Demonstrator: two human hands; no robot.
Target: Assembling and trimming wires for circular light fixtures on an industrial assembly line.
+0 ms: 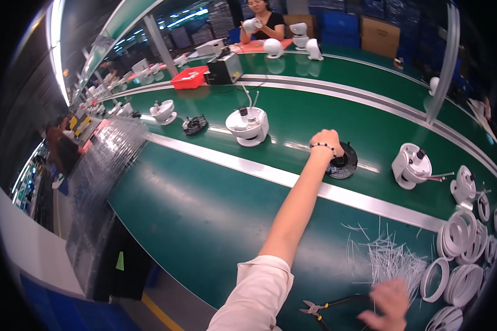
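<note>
Stretched out over the green conveyor belt, my left hand (328, 144) is curled closed, with a beaded bracelet at the wrist. Its fingers face away, and what they may hold is hidden. A black round plastic part (345, 163) lies right beside it, partly behind the wrist. My right hand (389, 307), slightly blurred, is low at the right with fingers spread and nothing visible in it. It is at the near edge of a loose pile of thin white cable ties (395, 259). Cutting pliers (315, 309) with black-and-yellow handles lie to its left on the green table (204, 220).
White rounded housings (248, 126) with wires stand along the belt, one (411, 165) right of my left hand. White rings (459, 234) are stacked at the right. A metal rail (243, 163) divides table and belt. Beyond stand a red bin (189, 78) and a co-worker (264, 25).
</note>
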